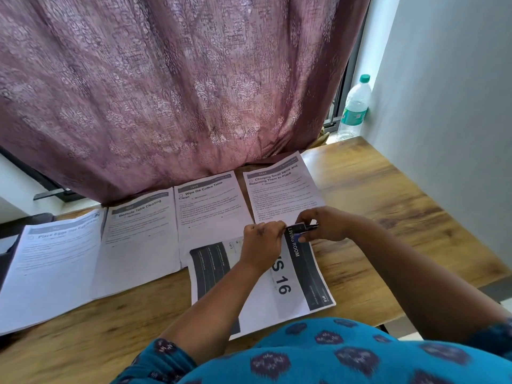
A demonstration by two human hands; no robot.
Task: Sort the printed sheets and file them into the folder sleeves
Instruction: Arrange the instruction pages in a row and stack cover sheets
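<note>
I am watching both hands working at the far end of the LIVING ROOM sheet, lying near the bench's front edge, long axis running away from me. Right hand fingers are pinching a dark clip; left hand fingers are curling onto the sheet edge.

We see a wooden table carrying four printed sheets laid side by side in a row along its far edge, and nearer to us a dark-banded cover sheet. A water bottle stands at its far right corner.
</note>
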